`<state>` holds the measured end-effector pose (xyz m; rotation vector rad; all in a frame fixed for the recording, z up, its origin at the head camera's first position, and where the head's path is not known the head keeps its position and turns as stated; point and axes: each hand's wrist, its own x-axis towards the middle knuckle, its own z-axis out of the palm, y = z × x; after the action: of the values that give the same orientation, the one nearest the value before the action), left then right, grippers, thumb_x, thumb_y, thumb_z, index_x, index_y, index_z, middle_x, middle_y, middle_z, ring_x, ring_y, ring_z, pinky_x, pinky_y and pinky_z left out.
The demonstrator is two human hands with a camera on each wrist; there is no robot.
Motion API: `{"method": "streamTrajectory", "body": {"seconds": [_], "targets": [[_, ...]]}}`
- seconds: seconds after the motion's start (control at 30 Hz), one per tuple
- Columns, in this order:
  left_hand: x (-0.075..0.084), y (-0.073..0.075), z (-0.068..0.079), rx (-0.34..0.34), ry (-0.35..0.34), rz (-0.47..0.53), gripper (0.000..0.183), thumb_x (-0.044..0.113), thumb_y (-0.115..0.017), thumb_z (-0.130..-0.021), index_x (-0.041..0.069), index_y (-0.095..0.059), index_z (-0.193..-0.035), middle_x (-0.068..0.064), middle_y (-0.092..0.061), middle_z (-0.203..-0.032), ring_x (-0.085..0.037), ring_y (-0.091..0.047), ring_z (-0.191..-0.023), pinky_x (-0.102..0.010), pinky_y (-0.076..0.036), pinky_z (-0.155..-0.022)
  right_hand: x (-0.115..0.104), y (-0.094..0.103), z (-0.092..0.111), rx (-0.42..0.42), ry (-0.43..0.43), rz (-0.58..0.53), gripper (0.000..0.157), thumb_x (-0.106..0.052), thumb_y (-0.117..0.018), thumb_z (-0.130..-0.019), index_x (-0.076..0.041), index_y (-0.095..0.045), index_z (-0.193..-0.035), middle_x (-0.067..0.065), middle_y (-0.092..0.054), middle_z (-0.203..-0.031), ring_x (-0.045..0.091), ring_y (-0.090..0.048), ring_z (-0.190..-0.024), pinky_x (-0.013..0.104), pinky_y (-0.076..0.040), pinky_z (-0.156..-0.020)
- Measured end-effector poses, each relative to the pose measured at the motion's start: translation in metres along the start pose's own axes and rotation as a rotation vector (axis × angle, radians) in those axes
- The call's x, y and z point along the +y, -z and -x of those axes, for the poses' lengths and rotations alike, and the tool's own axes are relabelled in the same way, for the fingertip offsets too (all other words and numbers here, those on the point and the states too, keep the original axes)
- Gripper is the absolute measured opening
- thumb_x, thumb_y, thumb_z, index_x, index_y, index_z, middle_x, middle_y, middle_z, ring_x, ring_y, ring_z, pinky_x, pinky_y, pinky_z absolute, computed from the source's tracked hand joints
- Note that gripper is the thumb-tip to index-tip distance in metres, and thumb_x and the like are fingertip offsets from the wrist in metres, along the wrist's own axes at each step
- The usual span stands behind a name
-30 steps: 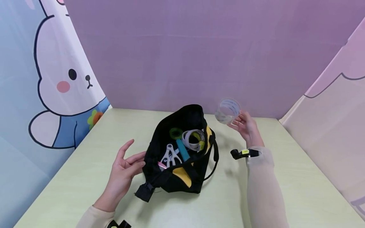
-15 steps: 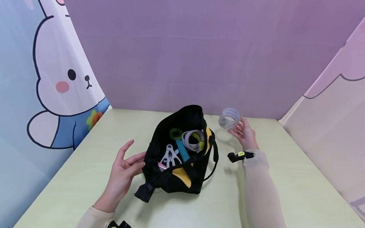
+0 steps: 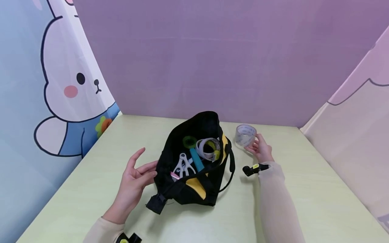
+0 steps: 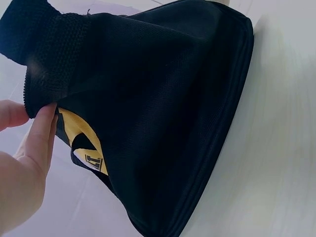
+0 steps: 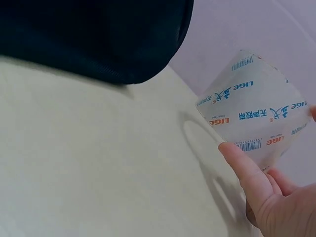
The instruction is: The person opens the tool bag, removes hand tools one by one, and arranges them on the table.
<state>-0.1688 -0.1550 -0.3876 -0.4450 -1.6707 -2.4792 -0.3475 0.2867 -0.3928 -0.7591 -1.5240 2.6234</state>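
Note:
A black tool bag (image 3: 170,141) with yellow patches stands unzipped on the table. My left hand (image 3: 133,184) pinches the left end of its rim between thumb and fingers, index finger raised. The left wrist view shows those fingers (image 4: 39,136) at the zipper edge, beside a webbing tab. Inside the bag lie a white spring clamp (image 3: 183,165), a teal bar (image 3: 197,159), a white roll (image 3: 200,148) and a green ring (image 3: 189,141). Right of the bag, my right hand (image 3: 260,148) grips a roll of clear tape (image 5: 252,108) by its side, close over the table.
The pale table (image 3: 231,219) meets a purple backdrop (image 3: 212,60) just behind the tape. A black carry strap (image 3: 232,165) loops out from the bag's right side. Printed cloth walls (image 3: 76,101) flank the table.
The right hand has lowered the clear tape roll toward the table, and the roll has tipped more upright. The left hand keeps its hold on the bag's rim.

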Motion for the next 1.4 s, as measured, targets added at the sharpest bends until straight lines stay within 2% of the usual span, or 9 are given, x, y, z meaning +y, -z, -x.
{"method": "streamTrajectory", "body": {"seconds": [0.13,0.33,0.5,0.6,0.67,0.77,1.07,1.3,1.4], "targets": [[0.000,0.000,0.000,0.002,0.002,-0.002,0.072,-0.017,-0.054,-0.091,0.023,-0.032,-0.147,0.002,-0.073,-0.110,-0.007,-0.070,-0.088,-0.026,-0.057,-0.072,0.002,0.002,-0.002,0.003,0.001,0.018,0.068,-0.025,-0.060,-0.098,-0.003,-0.027,-0.152,0.011,-0.052,-0.120,0.018,-0.064,-0.073,0.035,-0.052,-0.089],[0.000,-0.001,0.000,0.001,0.001,0.000,0.072,-0.017,-0.054,-0.091,0.023,-0.032,-0.147,0.002,-0.073,-0.110,-0.008,-0.070,-0.089,-0.026,-0.057,-0.073,0.000,0.001,-0.003,0.012,0.003,0.131,0.065,-0.024,-0.062,-0.096,0.005,-0.031,-0.145,0.011,-0.060,-0.091,0.020,-0.068,-0.073,0.036,-0.055,-0.084],[-0.001,-0.002,-0.001,0.006,0.003,-0.002,0.072,-0.017,-0.054,-0.091,0.023,-0.032,-0.147,0.002,-0.073,-0.110,-0.008,-0.070,-0.090,-0.026,-0.057,-0.074,-0.009,0.007,-0.005,-0.075,-0.015,0.224,0.073,-0.027,-0.057,-0.099,0.006,-0.022,-0.153,0.022,-0.048,-0.126,0.018,-0.066,-0.080,0.034,-0.052,-0.090],[-0.001,-0.003,-0.001,0.013,0.006,-0.006,0.073,-0.017,-0.055,-0.090,0.022,-0.032,-0.147,0.002,-0.073,-0.110,-0.008,-0.070,-0.089,-0.026,-0.057,-0.073,-0.013,0.013,-0.005,-0.123,-0.028,0.262,0.075,-0.027,-0.056,-0.100,0.006,-0.016,-0.155,0.027,-0.031,-0.150,0.017,-0.066,-0.082,0.032,-0.051,-0.092],[0.000,-0.003,-0.001,0.019,0.010,-0.013,0.073,-0.017,-0.055,-0.090,0.023,-0.032,-0.147,0.002,-0.073,-0.110,-0.007,-0.070,-0.089,-0.026,-0.057,-0.073,-0.016,0.017,-0.006,-0.143,-0.041,0.275,0.077,-0.026,-0.056,-0.100,0.006,-0.012,-0.155,0.026,-0.020,-0.158,0.017,-0.066,-0.081,0.031,-0.050,-0.092],[0.000,-0.004,-0.001,0.025,0.016,-0.020,0.073,-0.017,-0.055,-0.090,0.023,-0.032,-0.147,0.003,-0.074,-0.109,-0.007,-0.069,-0.089,-0.026,-0.057,-0.073,-0.019,0.022,-0.005,-0.146,-0.040,0.297,0.079,-0.024,-0.056,-0.100,0.008,-0.009,-0.154,0.027,-0.014,-0.160,0.019,-0.068,-0.080,0.031,-0.051,-0.091],[0.001,-0.004,0.001,0.026,0.010,-0.015,0.073,-0.017,-0.055,-0.090,0.022,-0.032,-0.147,0.003,-0.074,-0.109,-0.007,-0.069,-0.088,-0.025,-0.056,-0.072,-0.024,0.029,-0.001,-0.139,-0.011,0.401,0.077,-0.024,-0.058,-0.099,0.012,-0.016,-0.152,0.031,-0.025,-0.153,0.020,-0.072,-0.076,0.030,-0.054,-0.085],[0.001,-0.005,0.002,0.031,0.010,-0.006,0.073,-0.017,-0.055,-0.090,0.023,-0.032,-0.146,0.003,-0.074,-0.108,-0.007,-0.070,-0.089,-0.025,-0.056,-0.072,-0.027,0.033,0.001,-0.168,-0.009,0.420,0.073,-0.017,-0.059,-0.100,0.013,-0.017,-0.151,0.033,-0.021,-0.156,0.019,-0.073,-0.077,0.028,-0.054,-0.083],[0.001,-0.005,0.002,0.033,0.011,-0.006,0.073,-0.017,-0.055,-0.090,0.022,-0.032,-0.146,0.003,-0.074,-0.109,-0.007,-0.070,-0.089,-0.025,-0.056,-0.073,-0.027,0.033,0.000,-0.175,-0.008,0.400,0.064,-0.014,-0.060,-0.099,0.011,-0.028,-0.148,0.035,-0.031,-0.149,0.020,-0.073,-0.077,0.029,-0.055,-0.082]]}}
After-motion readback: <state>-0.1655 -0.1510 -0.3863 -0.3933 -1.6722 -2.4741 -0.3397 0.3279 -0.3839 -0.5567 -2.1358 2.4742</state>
